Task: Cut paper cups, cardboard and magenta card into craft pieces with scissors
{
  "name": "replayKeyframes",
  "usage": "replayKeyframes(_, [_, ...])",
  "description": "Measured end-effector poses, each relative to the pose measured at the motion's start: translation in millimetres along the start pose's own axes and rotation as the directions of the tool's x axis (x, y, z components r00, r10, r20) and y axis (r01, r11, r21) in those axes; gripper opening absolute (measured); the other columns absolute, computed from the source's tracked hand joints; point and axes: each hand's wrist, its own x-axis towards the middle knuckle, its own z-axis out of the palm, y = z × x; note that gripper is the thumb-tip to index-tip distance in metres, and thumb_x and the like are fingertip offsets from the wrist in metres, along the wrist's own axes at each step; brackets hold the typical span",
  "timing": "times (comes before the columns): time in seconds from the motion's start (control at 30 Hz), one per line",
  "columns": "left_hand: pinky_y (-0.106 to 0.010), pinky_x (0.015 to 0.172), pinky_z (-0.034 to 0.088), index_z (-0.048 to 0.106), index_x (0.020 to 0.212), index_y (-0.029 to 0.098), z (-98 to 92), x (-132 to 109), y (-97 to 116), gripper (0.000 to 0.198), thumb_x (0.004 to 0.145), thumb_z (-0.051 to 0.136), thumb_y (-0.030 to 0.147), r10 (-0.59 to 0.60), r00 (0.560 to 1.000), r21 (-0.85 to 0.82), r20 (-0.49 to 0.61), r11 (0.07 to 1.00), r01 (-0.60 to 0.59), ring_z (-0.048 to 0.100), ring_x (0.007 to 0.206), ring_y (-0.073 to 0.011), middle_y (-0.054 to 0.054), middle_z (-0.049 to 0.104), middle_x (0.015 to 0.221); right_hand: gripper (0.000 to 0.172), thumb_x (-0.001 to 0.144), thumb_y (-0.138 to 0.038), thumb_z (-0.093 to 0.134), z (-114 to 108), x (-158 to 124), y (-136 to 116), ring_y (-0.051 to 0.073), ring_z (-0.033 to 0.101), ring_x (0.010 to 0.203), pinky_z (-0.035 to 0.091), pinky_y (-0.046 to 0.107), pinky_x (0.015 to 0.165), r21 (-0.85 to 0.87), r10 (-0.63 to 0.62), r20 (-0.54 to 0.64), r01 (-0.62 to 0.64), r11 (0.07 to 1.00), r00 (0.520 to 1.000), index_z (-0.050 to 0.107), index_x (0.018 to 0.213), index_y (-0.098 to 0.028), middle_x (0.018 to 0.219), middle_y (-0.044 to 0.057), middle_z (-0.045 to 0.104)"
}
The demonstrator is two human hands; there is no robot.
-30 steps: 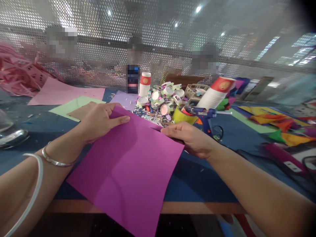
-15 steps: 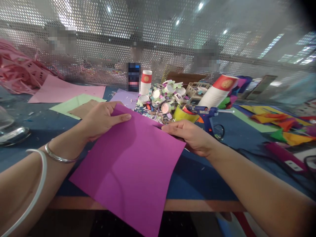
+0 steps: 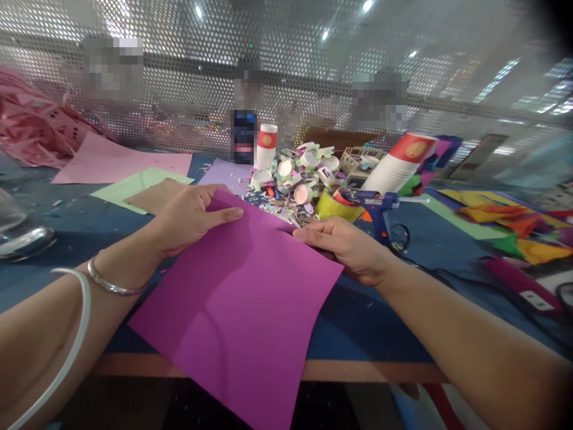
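Observation:
A large sheet of purple paper (image 3: 242, 310) hangs tilted over the table's front edge. My left hand (image 3: 192, 218) grips its far left corner, thumb on top and fingers beneath. At the far edge, further right, my right hand (image 3: 344, 245) is closed on the sheet between thumb and forefinger. A short dark gap shows in the paper just left of the right thumb; whether it is a cut or a fold I cannot tell. The paper partly covers the right fingers, so anything else in them is hidden.
Beyond the sheet lie paper scraps (image 3: 286, 209) and a heap of small paper-trimmed discs (image 3: 308, 167). A blue glue gun (image 3: 378, 206) stands by stacked paper cups (image 3: 398, 164). On the left are a glass (image 3: 22, 233), green paper (image 3: 120, 188) and pink paper (image 3: 116, 161).
Both hands keep their hold on the purple paper. The sheet's near right corner has shifted slightly right and down; the view has moved a little.

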Motion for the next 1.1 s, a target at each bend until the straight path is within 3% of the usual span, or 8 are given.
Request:
replayKeyframes(0.33, [-0.023,0.047,0.058,0.067,0.085,0.019,0.6,1.5,-1.4,0.021,0.079,0.078,0.035,-0.019,0.999,-0.010,0.046,1.000,0.020,0.070,0.057,-0.0169,-0.001,0.074,0.075,0.047,0.084,-0.055,0.071,0.8,3.0,2.6,0.005,0.020,0.043,0.011,0.027,0.044,-0.066,-0.034,0.005,0.034,0.997,0.999,0.055,0.062,-0.017,0.049,-0.008,0.032])
replayKeyframes(0.7, [-0.028,0.050,0.059,0.065,0.088,0.020,4.8,2.1,-3.3,0.025,0.076,0.080,0.036,-0.065,0.996,-0.126,0.065,0.989,0.073,0.069,0.059,-0.0186,-0.003,0.074,0.076,0.040,0.082,-0.055,0.073,2.8,0.9,1.5,0.007,0.036,0.043,0.023,0.025,0.043,0.005,0.012,-0.016,-0.012,1.000,1.000,0.068,0.070,-0.017,0.054,-0.002,0.054])
replayKeyframes(1.0, [-0.030,0.051,0.060,0.066,0.092,0.020,6.2,2.6,-6.2,0.028,0.076,0.080,0.038,-0.068,0.996,-0.149,0.063,0.986,0.077,0.070,0.060,-0.0197,-0.003,0.074,0.076,0.042,0.080,-0.055,0.075,4.4,2.7,2.5,0.007,0.046,0.045,0.029,0.024,0.045,0.043,0.000,-0.048,0.002,0.999,0.999,0.069,0.069,-0.015,0.057,-0.001,0.060])
replayKeyframes(1.1, [-0.029,0.052,0.060,0.065,0.091,0.020,7.1,3.4,-7.6,0.026,0.077,0.080,0.036,-0.055,0.996,-0.166,0.066,0.984,0.066,0.070,0.061,-0.0184,-0.002,0.073,0.075,0.042,0.077,-0.056,0.077,4.0,4.3,1.9,0.007,0.045,0.046,0.030,0.024,0.046,0.047,-0.005,-0.066,0.008,0.999,0.998,0.072,0.076,-0.014,0.059,0.000,0.062])
